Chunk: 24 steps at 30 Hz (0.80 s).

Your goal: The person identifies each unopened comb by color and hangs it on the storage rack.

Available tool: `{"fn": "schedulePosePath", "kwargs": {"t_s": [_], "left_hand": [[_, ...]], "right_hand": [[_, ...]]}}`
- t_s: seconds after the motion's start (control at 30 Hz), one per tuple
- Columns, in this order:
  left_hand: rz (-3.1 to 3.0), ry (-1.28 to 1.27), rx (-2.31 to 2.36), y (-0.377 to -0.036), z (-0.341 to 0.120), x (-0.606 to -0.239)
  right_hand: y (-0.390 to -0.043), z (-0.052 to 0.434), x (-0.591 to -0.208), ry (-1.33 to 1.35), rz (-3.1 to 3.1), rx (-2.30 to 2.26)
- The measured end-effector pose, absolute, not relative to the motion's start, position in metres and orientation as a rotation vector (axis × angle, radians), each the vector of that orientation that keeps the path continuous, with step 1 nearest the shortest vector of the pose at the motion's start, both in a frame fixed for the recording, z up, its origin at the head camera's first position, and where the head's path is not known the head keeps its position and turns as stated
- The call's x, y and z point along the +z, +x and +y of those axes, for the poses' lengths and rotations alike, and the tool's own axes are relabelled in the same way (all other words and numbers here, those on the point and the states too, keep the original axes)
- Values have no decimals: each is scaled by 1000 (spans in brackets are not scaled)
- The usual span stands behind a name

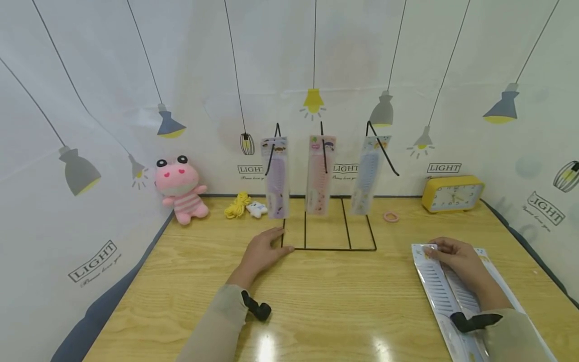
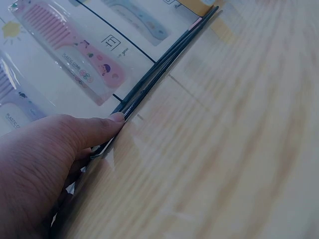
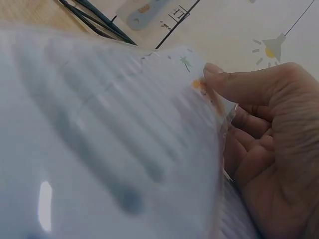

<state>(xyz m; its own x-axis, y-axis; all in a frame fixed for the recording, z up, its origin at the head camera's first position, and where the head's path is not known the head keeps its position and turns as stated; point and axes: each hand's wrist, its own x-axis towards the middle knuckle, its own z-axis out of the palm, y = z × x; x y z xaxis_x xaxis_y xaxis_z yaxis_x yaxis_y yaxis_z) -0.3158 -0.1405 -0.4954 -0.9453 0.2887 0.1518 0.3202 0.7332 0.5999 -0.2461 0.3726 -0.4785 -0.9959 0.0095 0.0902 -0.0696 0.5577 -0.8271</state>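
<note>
Fingers of right hand (image 1: 457, 261) pinching packaged comb (image 1: 441, 291), its print perhaps unreadable; left hand (image 1: 262, 254) flat at "LIGHT"-backed rack (image 1: 330, 246)

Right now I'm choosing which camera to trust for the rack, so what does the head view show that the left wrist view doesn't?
Only the head view shows the right hand on the clear-packaged white comb, the yellow alarm clock and the pink plush toy. Only the left wrist view shows, close up, the thumb touching the black wire rack's base. Both show the left hand at the rack, the packaged pink comb and the wooden table.
</note>
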Motion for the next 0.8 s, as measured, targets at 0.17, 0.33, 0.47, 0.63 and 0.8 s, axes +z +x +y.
{"fn": "schedulePosePath", "kwargs": {"t_s": [0.17,0.33,0.47,0.63,0.8], "left_hand": [[-2884,-503,-1010,-316,-140,-495],[-2882,-502,-1015,-316,-140,-495],[-2877,-504,-1017,-316,-140,-496],[-2872,-513,-1015,-317,-140,-497],[-2871,-527,-1002,-318,-140,-497]], "right_hand": [[-245,376,-479,70,-2667,1464],[-245,378,-480,53,-2599,1553],[-246,378,-479,-37,-2572,1634],[-247,381,-477,-123,-2515,1684],[-246,380,-474,-119,-2454,1764]]}}
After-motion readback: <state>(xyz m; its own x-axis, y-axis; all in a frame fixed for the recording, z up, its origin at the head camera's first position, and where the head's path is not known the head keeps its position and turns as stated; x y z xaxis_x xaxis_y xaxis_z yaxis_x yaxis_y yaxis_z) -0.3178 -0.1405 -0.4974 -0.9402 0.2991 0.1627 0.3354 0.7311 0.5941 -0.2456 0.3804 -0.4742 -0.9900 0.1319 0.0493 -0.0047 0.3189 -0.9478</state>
